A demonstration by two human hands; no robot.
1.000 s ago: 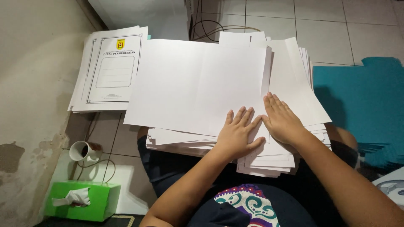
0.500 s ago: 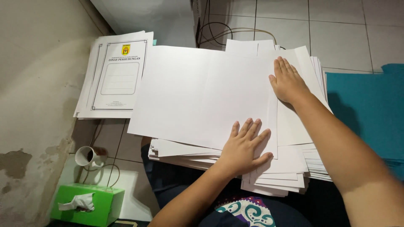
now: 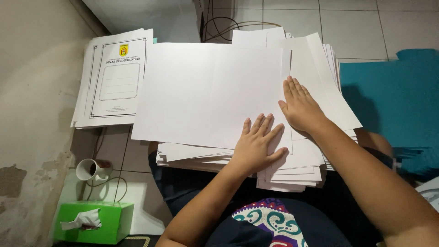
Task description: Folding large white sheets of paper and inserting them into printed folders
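- Top sheet (image 3: 206,91): large blank white paper, lying flat across the middle of the frame on top of my stack; a faint fold line runs down its centre.
- My left hand (image 3: 257,145): open, palm down, fingers spread, pressing flat on the lower right corner of the top sheet. It grips nothing.
- My right hand (image 3: 299,106): open, palm down, fingers together and pointing up the frame, resting along the right edge of the top sheet, partly on the sheets beneath. It grips nothing.
- Paper stack (image 3: 292,176): many white sheets, loosely fanned, resting on my lap in the centre and lower centre of the frame; edges stick out below and to the right of the top sheet.
- Printed covers (image 3: 116,82): a second pile in the upper left, white, with a black border, a small yellow crest and a framed blank box; just beside the top sheet's left edge.
- Teal sheets (image 3: 393,100): at the right edge, on the tiled floor.
- Cup (image 3: 91,169): white, lower left, on the floor near the wall.
- Tissue box (image 3: 93,222): green, bottom left corner, a tissue poking out.
- Cables (image 3: 228,25): dark loops at the top centre, behind the stack.
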